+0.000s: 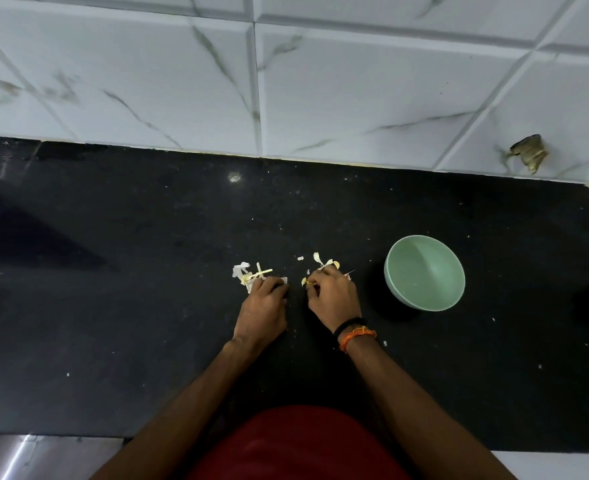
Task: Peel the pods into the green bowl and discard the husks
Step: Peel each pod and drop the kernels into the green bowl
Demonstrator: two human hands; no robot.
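On the black countertop (147, 306) my left hand (263, 306) lies with curled fingers on a small heap of pale husks (248, 273); whether it holds any of them is hidden. My right hand (333, 296) has its fingers curled round a small yellowish pod (305, 281) that peeks out at its left side. More pale husk pieces and a pod (324, 262) lie just beyond its knuckles. The green bowl (424, 273) stands upright to the right of my right hand, apart from it, and its inside looks bare.
A white marble-patterned tiled wall (286, 81) rises behind the counter, with a brownish broken spot (528, 152) at the right. Tiny white flecks are scattered over the counter. A metallic surface (26, 455) shows at the bottom left, below the counter's front edge.
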